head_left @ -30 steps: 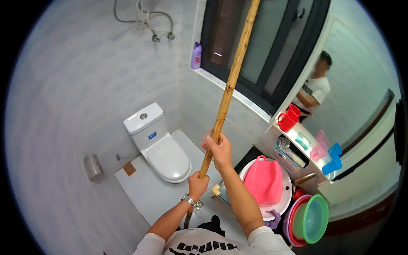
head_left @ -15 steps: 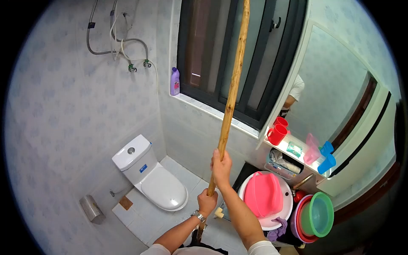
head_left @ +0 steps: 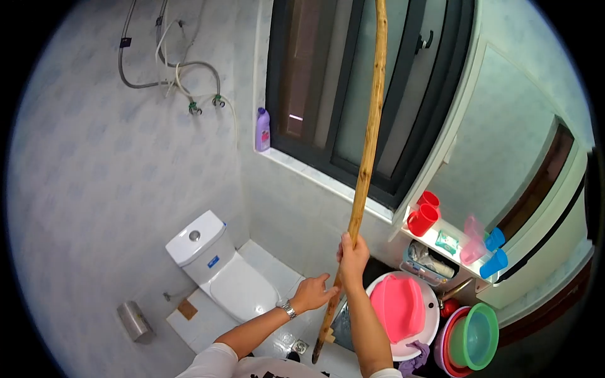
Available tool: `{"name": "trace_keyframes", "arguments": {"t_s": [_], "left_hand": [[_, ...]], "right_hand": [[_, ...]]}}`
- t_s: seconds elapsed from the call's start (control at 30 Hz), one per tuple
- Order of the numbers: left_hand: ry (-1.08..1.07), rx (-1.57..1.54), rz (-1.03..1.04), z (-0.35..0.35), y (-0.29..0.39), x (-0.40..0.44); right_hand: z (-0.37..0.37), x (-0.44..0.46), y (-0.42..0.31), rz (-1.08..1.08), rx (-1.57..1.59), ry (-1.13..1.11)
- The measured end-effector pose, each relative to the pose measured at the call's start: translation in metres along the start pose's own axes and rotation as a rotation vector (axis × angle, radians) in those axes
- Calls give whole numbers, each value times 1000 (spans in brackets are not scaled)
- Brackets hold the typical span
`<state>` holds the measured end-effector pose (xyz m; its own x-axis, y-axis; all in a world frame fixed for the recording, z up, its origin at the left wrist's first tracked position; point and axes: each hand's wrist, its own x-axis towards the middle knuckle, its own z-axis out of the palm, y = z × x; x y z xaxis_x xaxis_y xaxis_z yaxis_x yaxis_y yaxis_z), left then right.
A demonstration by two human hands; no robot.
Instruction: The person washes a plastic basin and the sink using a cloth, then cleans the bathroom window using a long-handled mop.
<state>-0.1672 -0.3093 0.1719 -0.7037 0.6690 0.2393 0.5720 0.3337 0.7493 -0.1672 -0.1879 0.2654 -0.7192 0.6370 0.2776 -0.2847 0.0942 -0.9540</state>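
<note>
1. Fingers of the right hand (head_left: 354, 253) are closed around the wooden pole (head_left: 367, 164), below its middle as seen.
2. Fingers of the left hand (head_left: 313, 293) are open and loosely bent, lower down, with the tips at the pole; whether they touch it is not clear. A silver watch (head_left: 288, 309) is on that wrist.
3. The pole stands steeply, slightly tilted, in front of the window (head_left: 372, 82). Its top runs out of view; its dark lower end is over the floor (head_left: 208, 324), contact unclear.
4. Just right of the right forearm, the white sink (head_left: 430, 332) holds a pink tub (head_left: 394, 309); a purple cloth (head_left: 413, 360) lies at the sink's near edge.
5. Beside the sink's right edge is a green basin (head_left: 482, 337), nested with others.
6. A red mug (head_left: 422, 220) is toward the shelf's (head_left: 428, 238) left end, a blue cup (head_left: 493, 264) toward its right end.
7. A purple bottle (head_left: 263, 130) stands at the windowsill's (head_left: 315, 178) left corner.
</note>
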Motion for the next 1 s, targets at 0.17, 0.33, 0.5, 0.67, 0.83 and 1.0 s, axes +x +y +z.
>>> {"name": "trace_keyframes", "arguments": {"t_s": [0.17, 0.33, 0.5, 0.67, 0.83, 1.0], "left_hand": [[53, -133, 84, -63, -12, 43], [52, -150, 291, -151, 2, 86], [22, -301, 322, -164, 5, 128], [-147, -774, 278, -142, 39, 135], [-472, -953, 51, -113, 59, 107], [-574, -944, 183, -76, 90, 92]], "right_hand": [[19, -11, 8, 8, 13, 65], [64, -30, 27, 29, -86, 152], [94, -59, 51, 33, -17, 197], [89, -103, 65, 103, -32, 303], [61, -147, 65, 23, -300, 451], [8, -183, 83, 5, -445, 598]]}}
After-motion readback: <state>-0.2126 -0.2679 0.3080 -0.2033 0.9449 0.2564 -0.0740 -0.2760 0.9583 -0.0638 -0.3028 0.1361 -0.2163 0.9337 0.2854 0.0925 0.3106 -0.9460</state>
